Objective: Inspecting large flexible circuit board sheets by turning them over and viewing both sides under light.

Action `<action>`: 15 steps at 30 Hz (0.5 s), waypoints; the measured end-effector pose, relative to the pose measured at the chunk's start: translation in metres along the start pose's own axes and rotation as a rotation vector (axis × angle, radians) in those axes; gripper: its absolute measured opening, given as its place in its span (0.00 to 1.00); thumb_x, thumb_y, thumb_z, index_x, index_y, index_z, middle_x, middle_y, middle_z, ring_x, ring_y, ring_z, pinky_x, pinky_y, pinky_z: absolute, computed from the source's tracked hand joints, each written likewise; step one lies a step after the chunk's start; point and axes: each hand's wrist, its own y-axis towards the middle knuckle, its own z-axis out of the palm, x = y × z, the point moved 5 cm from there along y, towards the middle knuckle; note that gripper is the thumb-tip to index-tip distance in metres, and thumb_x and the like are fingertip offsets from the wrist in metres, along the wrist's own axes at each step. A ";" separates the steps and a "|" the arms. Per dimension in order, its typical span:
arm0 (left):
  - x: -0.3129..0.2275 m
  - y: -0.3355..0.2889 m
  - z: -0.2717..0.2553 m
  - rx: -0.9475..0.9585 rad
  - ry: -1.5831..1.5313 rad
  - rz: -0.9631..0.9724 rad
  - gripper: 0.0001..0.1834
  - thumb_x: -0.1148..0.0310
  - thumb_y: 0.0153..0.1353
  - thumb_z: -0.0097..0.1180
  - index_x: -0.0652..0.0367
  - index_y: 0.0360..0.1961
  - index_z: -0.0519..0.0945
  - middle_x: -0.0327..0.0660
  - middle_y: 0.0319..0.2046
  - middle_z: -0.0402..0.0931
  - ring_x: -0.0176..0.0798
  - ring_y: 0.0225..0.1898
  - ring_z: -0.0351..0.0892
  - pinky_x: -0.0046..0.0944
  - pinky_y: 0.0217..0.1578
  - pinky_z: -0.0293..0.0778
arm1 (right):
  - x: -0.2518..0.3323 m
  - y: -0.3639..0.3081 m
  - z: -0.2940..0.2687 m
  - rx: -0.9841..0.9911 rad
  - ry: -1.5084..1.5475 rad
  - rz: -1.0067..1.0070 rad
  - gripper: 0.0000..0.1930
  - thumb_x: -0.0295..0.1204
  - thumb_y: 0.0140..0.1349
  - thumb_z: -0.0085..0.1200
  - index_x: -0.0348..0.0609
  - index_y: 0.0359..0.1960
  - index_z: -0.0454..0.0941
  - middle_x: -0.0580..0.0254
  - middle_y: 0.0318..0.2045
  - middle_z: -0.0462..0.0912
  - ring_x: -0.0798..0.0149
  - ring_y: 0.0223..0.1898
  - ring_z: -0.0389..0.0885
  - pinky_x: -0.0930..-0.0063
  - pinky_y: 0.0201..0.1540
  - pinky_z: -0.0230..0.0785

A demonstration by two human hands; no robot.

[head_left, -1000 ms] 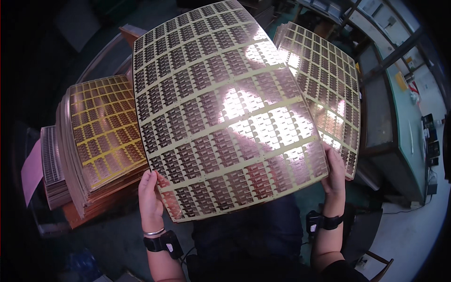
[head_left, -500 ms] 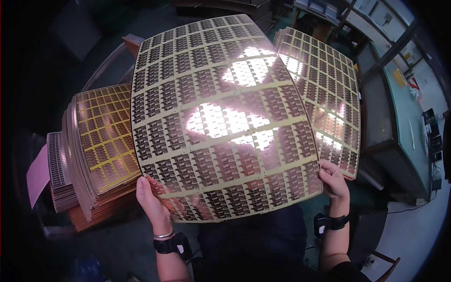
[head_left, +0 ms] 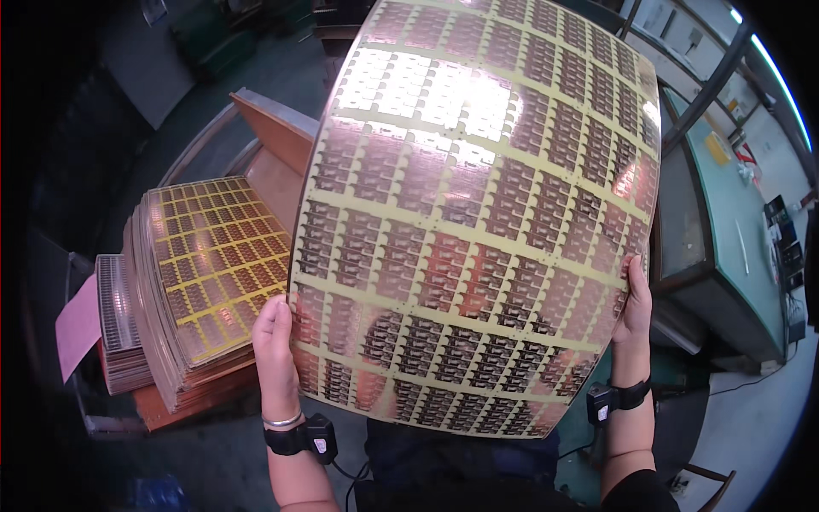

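A large printed circuit board panel [head_left: 444, 294], pale yellow-green with rows of copper-dark patterns, fills the middle of the view. My left hand [head_left: 275, 346] grips its lower left edge, thumb in front and the other fingers mostly hidden. On the opposite edge, my right hand [head_left: 634, 299] is closed around the panel's right side. The panel is tilted, its lower edge towards me, and bright light reflects off its upper left part. Each wrist carries a black strap with a small box. To the left of my left hand rises a stack of yellow-lined panels [head_left: 226, 256].
A smaller stack of grey-patterned panels [head_left: 119, 299] with a pink sheet [head_left: 78, 328] stands at far left. Behind the yellow-lined stack is a brown board [head_left: 277, 128]. A green-topped bench [head_left: 725, 205] runs along the right. A chair's wooden arm [head_left: 717, 486] shows lower right.
The held panel has moved right and turned clockwise, now covering the panel stack seen behind it at right. My right hand has risen with it. More of the left stack and brown board shows.
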 end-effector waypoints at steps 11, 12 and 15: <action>0.039 -0.018 0.027 -0.229 -0.285 -0.214 0.21 0.58 0.66 0.38 0.59 0.55 0.62 0.42 0.48 0.69 0.36 0.48 0.69 0.38 0.50 0.65 | -0.025 -0.015 -0.015 -0.106 0.204 -0.159 0.18 0.38 0.65 0.38 0.40 0.50 0.65 0.56 0.48 0.72 0.60 0.47 0.73 0.64 0.49 0.69; 0.043 -0.021 0.045 -0.118 -0.507 -0.279 0.21 0.57 0.65 0.39 0.58 0.53 0.64 0.41 0.47 0.69 0.36 0.47 0.69 0.38 0.49 0.66 | -0.034 -0.017 -0.015 -0.088 0.151 -0.177 0.22 0.42 0.65 0.36 0.40 0.55 0.60 0.53 0.51 0.69 0.58 0.51 0.71 0.62 0.52 0.66; 0.067 -0.020 0.052 -0.098 -0.867 -0.388 0.15 0.56 0.63 0.44 0.55 0.44 0.71 0.37 0.39 0.73 0.33 0.40 0.73 0.35 0.40 0.71 | -0.051 -0.030 0.001 0.008 0.117 -0.191 0.19 0.36 0.65 0.40 0.40 0.54 0.61 0.55 0.51 0.69 0.60 0.52 0.69 0.63 0.56 0.61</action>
